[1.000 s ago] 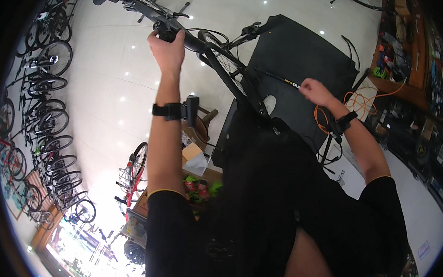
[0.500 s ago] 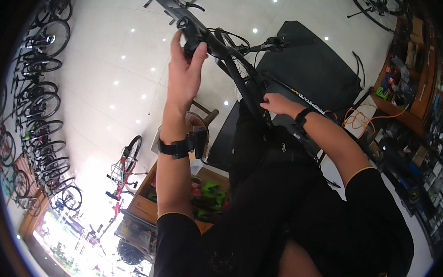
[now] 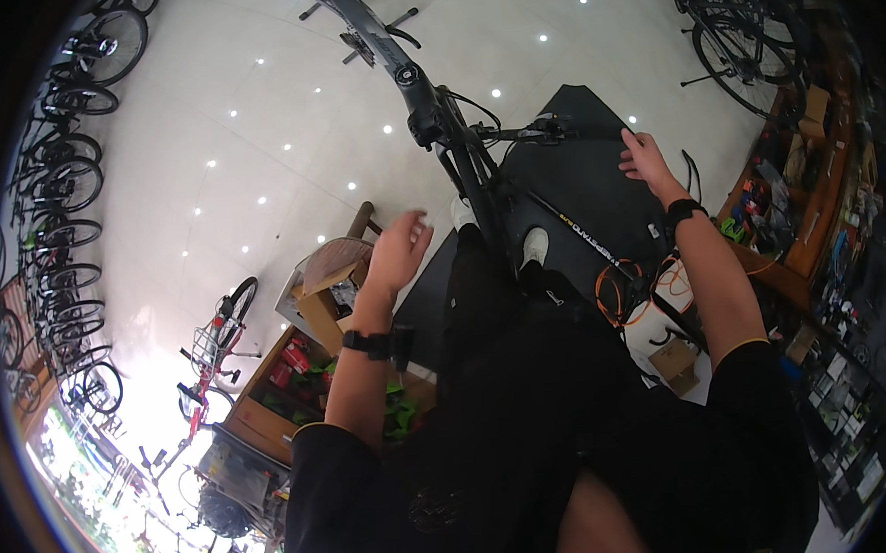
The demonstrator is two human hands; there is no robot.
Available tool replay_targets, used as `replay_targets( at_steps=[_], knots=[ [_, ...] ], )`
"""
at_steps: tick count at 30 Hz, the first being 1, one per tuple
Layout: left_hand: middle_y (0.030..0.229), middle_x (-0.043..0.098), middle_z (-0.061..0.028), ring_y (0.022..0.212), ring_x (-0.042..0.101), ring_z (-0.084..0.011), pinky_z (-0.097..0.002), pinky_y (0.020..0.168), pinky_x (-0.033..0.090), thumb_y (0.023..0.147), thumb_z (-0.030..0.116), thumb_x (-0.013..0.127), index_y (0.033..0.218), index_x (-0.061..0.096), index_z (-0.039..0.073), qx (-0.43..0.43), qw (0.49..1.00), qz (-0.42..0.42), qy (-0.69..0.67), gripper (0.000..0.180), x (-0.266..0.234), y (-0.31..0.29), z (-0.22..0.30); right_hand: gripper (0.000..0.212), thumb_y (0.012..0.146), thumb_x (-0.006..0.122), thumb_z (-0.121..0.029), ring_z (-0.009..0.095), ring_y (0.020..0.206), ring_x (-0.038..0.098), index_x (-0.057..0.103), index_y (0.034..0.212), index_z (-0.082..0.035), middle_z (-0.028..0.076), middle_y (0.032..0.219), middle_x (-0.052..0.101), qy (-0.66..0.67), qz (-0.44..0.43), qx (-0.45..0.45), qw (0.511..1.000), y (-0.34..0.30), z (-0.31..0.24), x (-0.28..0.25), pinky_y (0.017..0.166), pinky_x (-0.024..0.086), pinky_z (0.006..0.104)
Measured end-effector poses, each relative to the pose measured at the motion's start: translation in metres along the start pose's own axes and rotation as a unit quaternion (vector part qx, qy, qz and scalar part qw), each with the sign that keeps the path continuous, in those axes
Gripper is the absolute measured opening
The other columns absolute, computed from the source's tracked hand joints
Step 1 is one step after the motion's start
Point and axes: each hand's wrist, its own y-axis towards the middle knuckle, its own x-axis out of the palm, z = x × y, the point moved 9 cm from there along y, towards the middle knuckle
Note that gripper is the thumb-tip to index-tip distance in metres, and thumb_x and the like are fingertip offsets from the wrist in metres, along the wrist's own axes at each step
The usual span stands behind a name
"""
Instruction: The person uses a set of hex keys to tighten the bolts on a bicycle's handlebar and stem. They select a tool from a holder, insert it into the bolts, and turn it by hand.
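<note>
A dark grey bicycle frame (image 3: 379, 46) runs from the top edge down toward my legs, with a black tyre (image 3: 478, 190) at its lower end. My left hand (image 3: 398, 249) hovers to the left of the bicycle, apart from it, its fingers loosely curled and the thumb separate. Farther right, my right hand (image 3: 645, 161) is raised over the edge of the black mat (image 3: 582, 159), fingers half bent and nothing visible in them. Between the bicycle and that hand, a handlebar part with a brake lever (image 3: 549, 128) sticks out sideways. A black stand tube (image 3: 573, 228) slants below it.
Bicycles stand in a row (image 3: 74, 211) along the left, and more (image 3: 747, 55) at the upper right. An orange cable (image 3: 605, 303) loops near the stand. At right is a wooden workbench (image 3: 815, 197) with tools; at lower left, an open cardboard box (image 3: 322, 318) and a drawer of parts.
My left hand has let go of the bicycle's upper part and drawn back toward me. My right hand has moved away from the tyre, outward to the right. Both my feet now show.
</note>
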Motion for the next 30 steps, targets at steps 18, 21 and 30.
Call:
replay_targets(
  at_steps=[18,21,30],
  knots=[
    [0.099,0.069,-0.0194,0.097,0.066,-0.0345,-0.0398,0.088,0.051,0.079,0.025,0.066,0.1,0.068,0.003,-0.586,0.705,0.337,-0.217,0.031,0.339,-0.585,-0.079,0.042,0.084,0.074,-0.031,0.023,0.066,0.064,0.055,0.081,0.006,0.019,0.085,0.063,0.034,-0.004,-0.185,0.982,0.077,0.025,0.057,0.06,0.061,0.0364],
    [0.103,0.069,-0.0184,0.101,0.065,-0.0329,-0.039,0.088,0.051,0.08,0.024,0.066,0.102,0.068,0.003,-0.61,0.7,0.267,-0.258,0.03,0.413,-0.607,-0.07,0.048,0.091,0.059,-0.046,0.016,0.048,0.056,0.051,0.071,-0.004,0.006,0.055,0.053,-0.145,-0.132,-0.068,0.978,0.101,0.066,0.068,0.039,0.041,0.0269],
    [0.089,0.07,-0.0119,0.082,0.068,-0.0224,-0.0359,0.076,0.053,0.084,0.024,0.065,0.102,0.066,0.001,-0.546,0.719,0.297,-0.31,0.029,0.463,-0.644,-0.15,0.038,0.091,0.058,-0.041,0.017,0.056,0.06,0.054,0.103,-0.005,0.008,0.079,0.063,-0.248,-0.206,-0.088,0.942,-0.01,0.105,0.086,0.045,0.044,0.0277]
  ],
)
